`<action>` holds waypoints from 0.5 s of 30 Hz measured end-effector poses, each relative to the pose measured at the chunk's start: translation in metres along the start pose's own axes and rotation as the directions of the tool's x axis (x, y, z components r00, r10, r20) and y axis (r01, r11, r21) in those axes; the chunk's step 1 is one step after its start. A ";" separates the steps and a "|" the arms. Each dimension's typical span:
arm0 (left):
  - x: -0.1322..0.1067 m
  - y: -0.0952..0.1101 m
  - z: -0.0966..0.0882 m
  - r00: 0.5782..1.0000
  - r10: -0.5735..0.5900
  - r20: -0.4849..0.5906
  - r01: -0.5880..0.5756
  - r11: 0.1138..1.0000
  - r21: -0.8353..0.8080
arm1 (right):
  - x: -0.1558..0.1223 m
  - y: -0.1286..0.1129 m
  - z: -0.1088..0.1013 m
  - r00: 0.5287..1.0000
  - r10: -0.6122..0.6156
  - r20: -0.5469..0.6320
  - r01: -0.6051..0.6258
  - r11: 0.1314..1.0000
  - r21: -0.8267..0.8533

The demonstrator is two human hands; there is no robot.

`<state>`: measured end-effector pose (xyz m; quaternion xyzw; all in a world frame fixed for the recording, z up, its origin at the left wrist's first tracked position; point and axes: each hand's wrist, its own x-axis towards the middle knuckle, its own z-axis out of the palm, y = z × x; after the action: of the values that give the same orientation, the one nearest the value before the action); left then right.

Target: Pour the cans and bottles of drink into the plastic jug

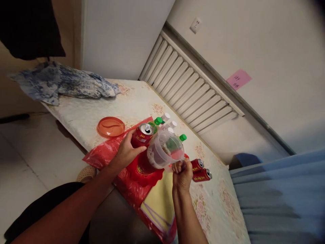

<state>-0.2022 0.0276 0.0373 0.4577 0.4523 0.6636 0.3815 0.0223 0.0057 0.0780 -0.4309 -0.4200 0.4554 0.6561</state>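
My left hand (129, 149) is wrapped around an opened red drink can (143, 137), holding it upright with its silver top facing up. Close beside the can, a clear plastic jug (158, 152) is tilted, and my right hand (183, 171) is closed around its handle side. Some dark specks show inside the jug. Below both hands is a red container with a scalloped rim (152, 179), partly hidden by the jug and can. Two more opened red cans (201, 175) lie on their sides just right of my right hand.
Behind the jug stand several bottles with green and white caps (157, 121). An orange dish (111, 126) sits left, near a red plastic bag (101, 154). A folded yellow cloth (159, 196) lies in front. The flowered tabletop (137, 105) meets a radiator (188, 83); patterned fabric (81, 83) covers its far corner.
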 end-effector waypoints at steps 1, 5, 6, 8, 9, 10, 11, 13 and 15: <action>0.000 0.000 0.000 1.000 -0.010 -0.001 0.010 1.000 -0.001 | 0.000 0.002 -0.002 1.000 0.003 -0.001 -0.003 1.000 0.008; -0.001 0.003 0.000 1.000 -0.025 -0.003 0.025 1.000 -0.016 | -0.002 0.005 -0.010 1.000 -0.020 0.020 0.020 1.000 0.012; -0.001 0.004 0.001 0.999 -0.033 -0.002 0.033 0.999 -0.015 | -0.002 0.005 -0.011 0.999 -0.028 0.030 0.028 1.000 0.001; -0.002 0.004 0.001 0.999 -0.052 0.004 0.052 0.999 -0.013 | -0.003 0.005 -0.013 0.998 -0.032 0.056 0.033 0.999 -0.021; -0.002 0.003 0.002 0.998 -0.060 0.007 0.060 0.998 -0.016 | -0.004 0.004 -0.013 0.997 -0.032 0.069 0.034 0.999 -0.029; -0.003 0.002 0.002 0.998 -0.064 0.010 0.065 0.998 -0.023 | -0.004 0.003 -0.013 0.996 -0.032 0.077 0.035 0.999 -0.034; -0.005 0.001 0.002 0.998 -0.067 0.011 0.067 0.997 -0.031 | -0.004 0.002 -0.014 0.996 -0.033 0.083 0.036 0.999 -0.037; -0.009 -0.002 0.001 0.998 -0.070 0.003 0.070 0.997 -0.032 | -0.004 0.001 -0.015 0.995 -0.032 0.090 0.037 0.998 -0.048; -0.014 -0.004 -0.002 0.997 -0.078 -0.005 0.078 0.997 -0.007 | -0.004 0.002 -0.017 0.994 -0.056 0.096 0.065 0.993 -0.094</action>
<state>-0.1993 0.0150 0.0295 0.4367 0.4684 0.6509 0.4077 0.0372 -0.0008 0.0711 -0.4277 -0.4847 0.4338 0.6277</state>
